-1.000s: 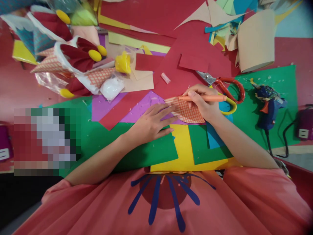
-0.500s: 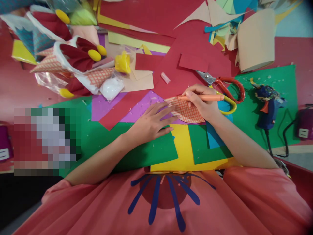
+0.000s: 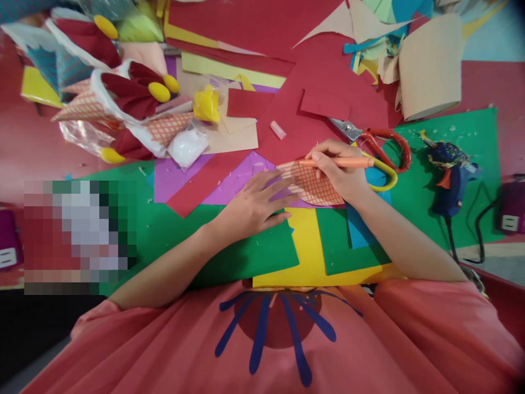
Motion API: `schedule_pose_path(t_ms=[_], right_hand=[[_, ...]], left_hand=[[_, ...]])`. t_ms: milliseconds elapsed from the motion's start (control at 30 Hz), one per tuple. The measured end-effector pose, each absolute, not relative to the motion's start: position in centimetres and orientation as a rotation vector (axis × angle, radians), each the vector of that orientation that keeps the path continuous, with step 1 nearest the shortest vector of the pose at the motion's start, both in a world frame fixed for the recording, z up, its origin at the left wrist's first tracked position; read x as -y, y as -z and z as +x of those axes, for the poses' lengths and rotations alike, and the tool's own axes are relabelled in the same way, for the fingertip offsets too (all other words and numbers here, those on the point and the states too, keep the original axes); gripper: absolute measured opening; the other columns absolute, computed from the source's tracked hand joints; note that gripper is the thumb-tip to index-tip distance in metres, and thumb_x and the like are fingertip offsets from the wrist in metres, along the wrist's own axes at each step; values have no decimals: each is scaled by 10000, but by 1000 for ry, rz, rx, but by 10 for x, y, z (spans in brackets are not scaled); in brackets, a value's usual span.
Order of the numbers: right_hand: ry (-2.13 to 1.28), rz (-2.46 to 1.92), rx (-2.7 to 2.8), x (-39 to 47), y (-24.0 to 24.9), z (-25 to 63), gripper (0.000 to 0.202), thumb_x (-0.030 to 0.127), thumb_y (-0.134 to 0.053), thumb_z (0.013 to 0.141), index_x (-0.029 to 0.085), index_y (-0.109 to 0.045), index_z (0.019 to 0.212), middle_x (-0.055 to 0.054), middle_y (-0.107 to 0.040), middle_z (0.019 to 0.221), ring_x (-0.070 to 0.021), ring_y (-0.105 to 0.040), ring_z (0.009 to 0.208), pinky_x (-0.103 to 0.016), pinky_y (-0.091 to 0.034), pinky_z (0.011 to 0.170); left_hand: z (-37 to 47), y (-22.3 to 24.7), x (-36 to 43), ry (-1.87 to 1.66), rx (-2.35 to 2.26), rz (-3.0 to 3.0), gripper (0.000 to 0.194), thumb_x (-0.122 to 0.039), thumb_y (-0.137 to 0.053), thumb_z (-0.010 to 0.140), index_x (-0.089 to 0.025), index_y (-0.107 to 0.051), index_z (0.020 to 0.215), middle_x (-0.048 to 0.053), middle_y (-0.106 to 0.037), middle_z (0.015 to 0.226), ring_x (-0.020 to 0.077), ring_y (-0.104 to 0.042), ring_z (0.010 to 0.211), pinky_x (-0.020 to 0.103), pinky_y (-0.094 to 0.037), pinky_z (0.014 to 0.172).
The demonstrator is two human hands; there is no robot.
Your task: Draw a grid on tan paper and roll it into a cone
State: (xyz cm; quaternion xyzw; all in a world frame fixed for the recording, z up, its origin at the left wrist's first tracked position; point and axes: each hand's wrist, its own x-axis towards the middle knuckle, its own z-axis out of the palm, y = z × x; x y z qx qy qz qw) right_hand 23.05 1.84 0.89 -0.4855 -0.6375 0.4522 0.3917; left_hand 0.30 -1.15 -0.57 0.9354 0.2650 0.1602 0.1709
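Note:
A cream paper piece (image 3: pixel 315 185) with an orange crosshatch pattern lies on a purple sheet (image 3: pixel 241 178). My left hand (image 3: pixel 258 205) rests flat over its left edge, fingers spread. In my right hand (image 3: pixel 337 171) is an orange marker (image 3: pixel 355 162), gripped between thumb and fingers, its tip against the piece near the upper left edge. Scissors (image 3: pixel 371 143) with one red and one yellow handle loop lie just beyond my right hand, blades partly under red paper (image 3: pixel 324 105). A small pale pink cap-like tube (image 3: pixel 278 130) lies on the red sheet above the piece.
At right, a blue glue gun (image 3: pixel 449 180) with a black cord rests on a green sheet (image 3: pixel 484 142). A beige paper cone (image 3: pixel 430 68) stands behind it. Several crosshatched cone shapes with white trim (image 3: pixel 96 98) and small plastic bags (image 3: pixel 187 145) crowd the upper left.
The orange marker has shifted very slightly left. Otherwise both hands and the paper look almost the same.

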Motion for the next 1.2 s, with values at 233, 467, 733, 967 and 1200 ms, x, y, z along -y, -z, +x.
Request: schedule_pose_path(t_ms=[233, 467, 733, 967, 1200], right_hand=[[-1159, -1228, 1616, -18, -9, 230, 232, 341, -554, 901, 180, -609, 743, 45, -529, 578, -73, -477, 521, -235, -374, 525], [-1133, -1244, 1644, -19, -8, 230, 251, 376, -564, 892, 176, -619, 750, 20, -589, 640, -91, -537, 606, -240, -421, 583], [-1063, -1249, 1722, -20, -6, 230, 206, 324, -579, 884, 167, -651, 774, 21, -611, 643, -87, -545, 605, -235, -423, 608], [-1170, -1275, 1664, -21, -5, 231, 249, 274, -552, 863, 160, -595, 646, 34, -528, 556, -79, -470, 537, -232, -353, 527], [-1144, -1251, 1671, -21, -5, 230, 240, 331, -559, 877, 162, -625, 719, 23, -573, 600, -89, -522, 586, -236, -397, 577]], left_hand=[[2, 6, 11, -424, -762, 2649, 352, -385, -475, 970, -226, -603, 1257, 115, -556, 1364, 322, -451, 1326, 553, -426, 1061], [3, 6, 11, -482, -740, 2688, 349, -381, -448, 979, -199, -611, 1229, 130, -574, 1323, 326, -475, 1296, 546, -455, 1035], [4, 5, 10, -489, -737, 2687, 345, -372, -467, 970, -162, -638, 1183, 151, -585, 1303, 342, -493, 1267, 551, -466, 1016], [2, 7, 11, -416, -768, 2648, 349, -383, -461, 975, -234, -618, 1249, 113, -564, 1357, 322, -446, 1335, 551, -421, 1069], [3, 6, 11, -394, -767, 2646, 346, -381, -489, 964, -231, -614, 1250, 116, -562, 1359, 324, -448, 1334, 556, -420, 1067]])
